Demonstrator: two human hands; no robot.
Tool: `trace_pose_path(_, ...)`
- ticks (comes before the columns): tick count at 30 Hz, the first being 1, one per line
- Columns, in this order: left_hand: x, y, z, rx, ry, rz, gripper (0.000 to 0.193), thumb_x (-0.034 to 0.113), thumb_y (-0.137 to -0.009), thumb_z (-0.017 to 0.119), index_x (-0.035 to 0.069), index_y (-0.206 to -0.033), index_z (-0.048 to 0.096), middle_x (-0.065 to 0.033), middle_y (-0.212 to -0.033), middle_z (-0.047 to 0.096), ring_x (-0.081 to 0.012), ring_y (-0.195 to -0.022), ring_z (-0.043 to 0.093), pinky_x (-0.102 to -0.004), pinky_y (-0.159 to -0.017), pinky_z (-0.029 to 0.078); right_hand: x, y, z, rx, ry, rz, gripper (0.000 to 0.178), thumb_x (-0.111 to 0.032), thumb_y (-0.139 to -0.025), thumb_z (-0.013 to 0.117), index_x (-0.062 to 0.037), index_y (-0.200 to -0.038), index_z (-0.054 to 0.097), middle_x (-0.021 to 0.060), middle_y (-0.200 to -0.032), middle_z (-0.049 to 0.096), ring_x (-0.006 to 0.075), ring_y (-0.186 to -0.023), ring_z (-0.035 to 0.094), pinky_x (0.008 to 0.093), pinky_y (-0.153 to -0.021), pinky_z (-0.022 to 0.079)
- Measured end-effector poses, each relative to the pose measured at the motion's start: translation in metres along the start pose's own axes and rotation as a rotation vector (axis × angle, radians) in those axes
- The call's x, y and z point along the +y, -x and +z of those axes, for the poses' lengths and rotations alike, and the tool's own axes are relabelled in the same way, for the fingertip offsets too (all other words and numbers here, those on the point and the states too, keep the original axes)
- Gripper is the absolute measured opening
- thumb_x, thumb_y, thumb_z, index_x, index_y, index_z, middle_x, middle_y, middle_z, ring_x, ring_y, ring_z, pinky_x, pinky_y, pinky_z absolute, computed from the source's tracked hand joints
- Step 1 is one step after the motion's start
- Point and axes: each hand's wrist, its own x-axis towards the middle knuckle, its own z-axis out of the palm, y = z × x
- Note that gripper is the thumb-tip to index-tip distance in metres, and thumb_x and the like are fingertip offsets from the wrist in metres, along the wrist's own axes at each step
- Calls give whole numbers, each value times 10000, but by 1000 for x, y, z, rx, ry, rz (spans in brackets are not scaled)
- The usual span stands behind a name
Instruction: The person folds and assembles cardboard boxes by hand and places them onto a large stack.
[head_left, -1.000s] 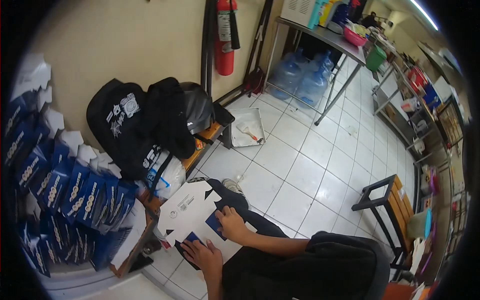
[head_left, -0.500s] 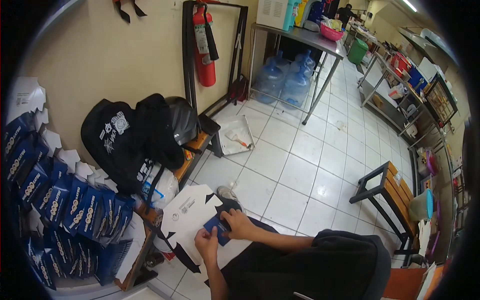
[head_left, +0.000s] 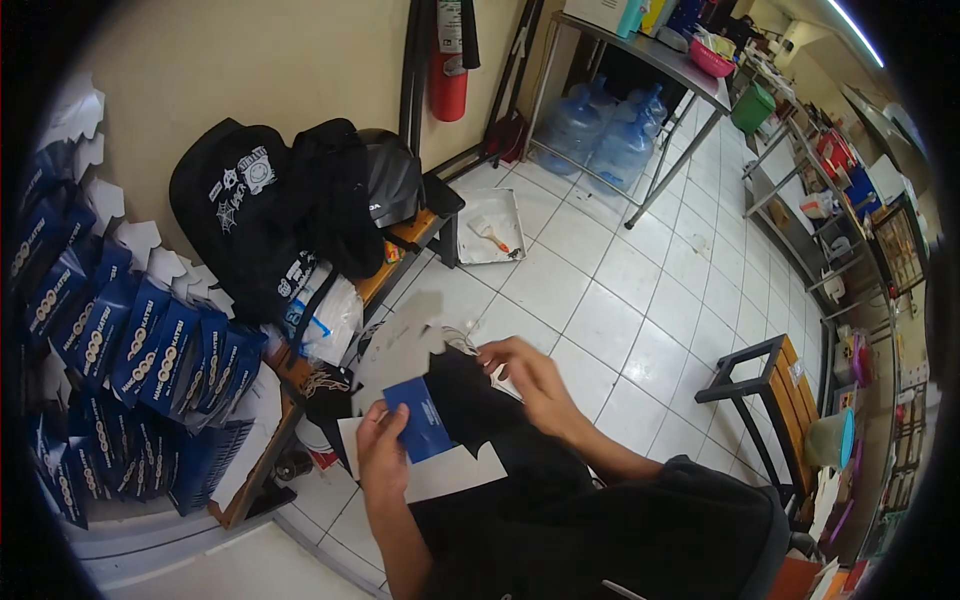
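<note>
A flat cardboard box blank (head_left: 455, 480), pale on one face with a dark blue panel (head_left: 420, 420), is tilted above my lap. My left hand (head_left: 383, 445) grips it at the blue panel's left edge, thumb on top. The blank's far part is smeared by motion. Apart from the blank, to its right, my right hand (head_left: 530, 385) hovers over my dark-clothed leg with loosely bent fingers and nothing visible in them. Stacked to my left are several folded blue boxes (head_left: 150, 345) with pale flaps standing up.
Beyond the stack, a black jacket (head_left: 260, 210) and a plastic bag (head_left: 335, 320) rest on a wooden bench (head_left: 440, 215). A square tray (head_left: 490, 225) with a brush lies on the tiled floor. A slatted stool (head_left: 785, 385) stands right; water jugs (head_left: 600, 130) sit under a metal table (head_left: 650, 65).
My right hand has left the blue panel and moved to the right. The left hand has shifted slightly left and up with the blank, which is now tilted. The view has shifted too.
</note>
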Motion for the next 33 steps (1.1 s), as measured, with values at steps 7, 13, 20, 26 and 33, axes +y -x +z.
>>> trace_pose_path(7,82,8,53,-100,284,328,335,141,-999,674,29,-1300,580,-107,-1210,684,-201,-1120,660,-364,-1009,523,-65,-39,27,-400,297,-726,629,-328,-1073,459,49,-1563,349,253,-1619,352,416,-1502,344,517,-1193,300)
trace_pose_path(13,103,5,48,-72,350,444,367,77,-1011,639,2,-1361,558,-106,-1252,670,-202,-1151,647,-368,-1023,497,-97,-97,42,-442,417,-1044,452,-88,-855,690,49,-1285,662,235,-1437,584,461,-1338,547,523,-1097,465)
trace_pose_path(20,72,4,42,73,507,446,330,34,-979,687,13,-1288,573,-68,-1121,718,-149,-1009,696,-316,-887,565,-90,-103,53,-524,563,-1055,319,-106,-770,768,-44,-1083,768,108,-1188,737,374,-1211,647,542,-1028,550)
trace_pose_path(26,38,12,14,163,527,408,224,72,-990,691,40,-1193,600,-61,-1058,731,-137,-931,707,-309,-820,579,-59,-105,81,-680,623,-887,381,-145,-723,825,-66,-1093,772,75,-1186,727,350,-1227,627,505,-1031,550)
trace_pose_path(33,20,3,9,209,453,374,188,98,-990,696,45,-1159,632,-60,-1070,725,-141,-932,703,-314,-810,571,-29,-93,80,-683,532,-711,286,-75,-789,794,-28,-1069,758,89,-1159,722,325,-1215,634,457,-1007,542)
